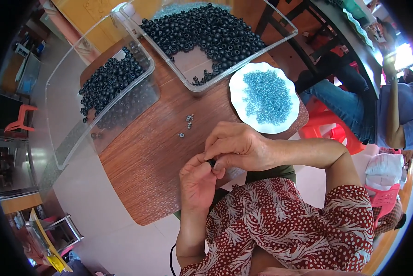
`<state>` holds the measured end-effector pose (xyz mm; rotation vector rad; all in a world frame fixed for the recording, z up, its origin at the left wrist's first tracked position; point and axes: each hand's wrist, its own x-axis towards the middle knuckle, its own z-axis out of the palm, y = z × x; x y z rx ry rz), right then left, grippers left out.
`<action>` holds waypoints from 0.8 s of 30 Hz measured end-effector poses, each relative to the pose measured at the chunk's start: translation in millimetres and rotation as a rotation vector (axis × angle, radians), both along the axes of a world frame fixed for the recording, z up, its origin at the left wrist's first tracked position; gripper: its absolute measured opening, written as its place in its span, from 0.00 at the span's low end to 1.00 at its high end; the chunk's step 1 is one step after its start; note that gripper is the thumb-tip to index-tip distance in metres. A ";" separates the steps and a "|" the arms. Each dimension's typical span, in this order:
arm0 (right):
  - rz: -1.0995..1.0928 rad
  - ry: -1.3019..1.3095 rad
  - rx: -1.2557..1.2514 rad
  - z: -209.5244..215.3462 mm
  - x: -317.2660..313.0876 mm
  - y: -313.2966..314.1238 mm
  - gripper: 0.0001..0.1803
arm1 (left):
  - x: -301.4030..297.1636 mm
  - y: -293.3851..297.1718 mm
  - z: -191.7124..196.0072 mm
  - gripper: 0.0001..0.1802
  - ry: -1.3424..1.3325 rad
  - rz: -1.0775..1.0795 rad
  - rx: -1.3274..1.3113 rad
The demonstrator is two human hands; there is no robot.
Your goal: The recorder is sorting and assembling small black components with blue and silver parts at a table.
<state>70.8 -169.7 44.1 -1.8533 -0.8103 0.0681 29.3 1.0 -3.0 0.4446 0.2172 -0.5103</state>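
My left hand [196, 181] and my right hand [236, 147] meet over the near edge of the wooden table [142, 161]. Both pinch a small black bead [211, 162] between their fingertips. A few tiny silver beads [188, 122] lie loose on the wood just beyond my hands. A white scalloped plate [237, 87] with a heap of small blue beads [267, 97] sits to the right of them. Two clear plastic trays hold many black beads: one at far centre [188, 85], one at the left [77, 138].
A person in jeans [349, 103] sits at the right beside a dark table [349, 37]. Red plastic stools [328, 129] stand next to my table. A red chair [20, 119] and metal racks [54, 234] are at the left on the pale floor.
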 end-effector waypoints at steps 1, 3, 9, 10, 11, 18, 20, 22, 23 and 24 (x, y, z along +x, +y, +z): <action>0.000 -0.002 -0.004 0.2 1.9 0.5 0.15 | -0.1 2.4 -2.4 0.12 -0.018 0.011 -0.012; -0.101 0.234 -0.001 -0.5 9.3 1.8 0.14 | 2.6 7.1 -6.4 0.11 -0.038 0.022 -0.026; -0.366 -0.103 -0.351 -38.9 37.4 12.9 0.14 | 9.1 13.9 -12.8 0.12 -0.176 0.039 0.018; -0.399 -0.140 -0.391 -42.6 41.2 16.5 0.15 | 9.1 14.4 -15.5 0.12 -0.175 0.042 0.001; -0.399 -0.143 -0.391 -44.3 44.6 19.3 0.15 | 9.1 14.7 -17.1 0.12 -0.173 0.045 -0.016; -0.410 -0.093 -0.548 -53.4 56.5 24.9 0.12 | 9.7 16.7 -21.4 0.12 -0.166 0.043 -0.047; -0.404 -0.126 -0.509 -54.9 57.2 24.4 0.10 | 10.0 17.3 -22.2 0.12 -0.172 0.045 -0.043; -0.397 -0.099 -0.513 -57.1 57.5 23.9 0.10 | 10.3 16.2 -22.0 0.12 -0.171 0.046 -0.045; -0.398 -0.098 -0.514 -56.7 57.1 23.3 0.10 | 10.5 15.6 -22.1 0.12 -0.170 0.048 -0.047; -0.407 -0.110 -0.516 -55.1 56.3 23.3 0.10 | 10.4 15.8 -22.2 0.12 -0.169 0.049 -0.046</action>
